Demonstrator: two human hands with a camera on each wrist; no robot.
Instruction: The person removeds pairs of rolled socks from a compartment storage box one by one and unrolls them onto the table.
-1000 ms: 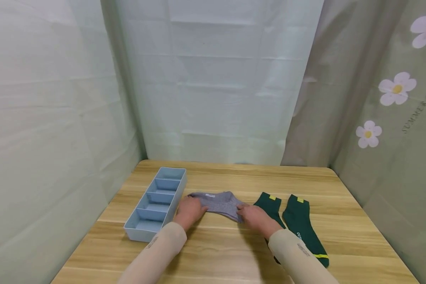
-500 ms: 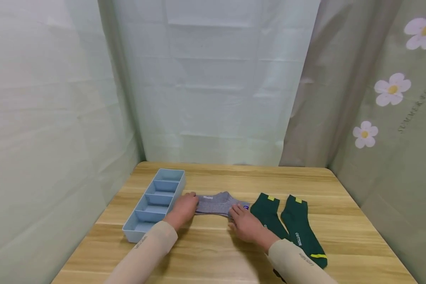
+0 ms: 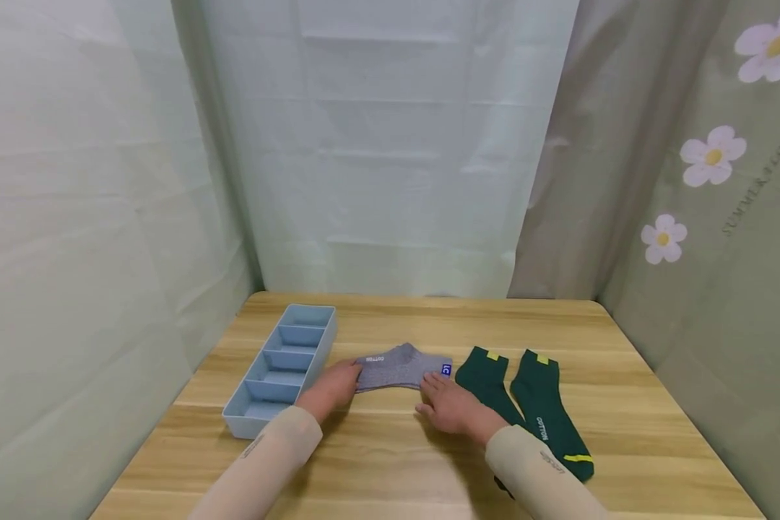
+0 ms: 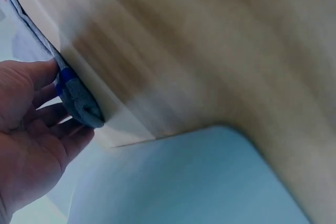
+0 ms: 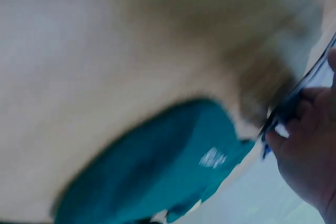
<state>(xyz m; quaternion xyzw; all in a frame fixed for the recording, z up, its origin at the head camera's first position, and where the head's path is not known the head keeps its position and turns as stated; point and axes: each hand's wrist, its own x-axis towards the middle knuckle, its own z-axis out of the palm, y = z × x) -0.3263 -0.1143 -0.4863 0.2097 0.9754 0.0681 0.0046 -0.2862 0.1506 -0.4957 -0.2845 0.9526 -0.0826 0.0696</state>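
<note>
A grey sock (image 3: 396, 367) with white COTTON lettering and a blue LC tag at its cuff lies flat across the table, a second layer showing along its near edge. My left hand (image 3: 338, 383) holds the toe end. In the left wrist view, thumb and fingers sit on either side of the dark toe (image 4: 79, 100). The fingers of my right hand (image 3: 451, 406) rest fairly straight on the cuff end, thumb spread toward me. Just right of that hand are two dark green socks (image 3: 484, 379) (image 3: 549, 404) with yellow tags, the nearer one partly hidden under the forearm.
A light blue box (image 3: 325, 350) with several compartments in a row stands at the left, right beside my left hand and forearm. The wooden table (image 3: 377, 462) ends at pale curtains (image 3: 390, 180) behind and on both sides.
The grey sock has been spread flatter and straighter, and its blue tag has come into view. My right hand went from pinching the cuff to resting on it. The left hand shifted slightly left.
</note>
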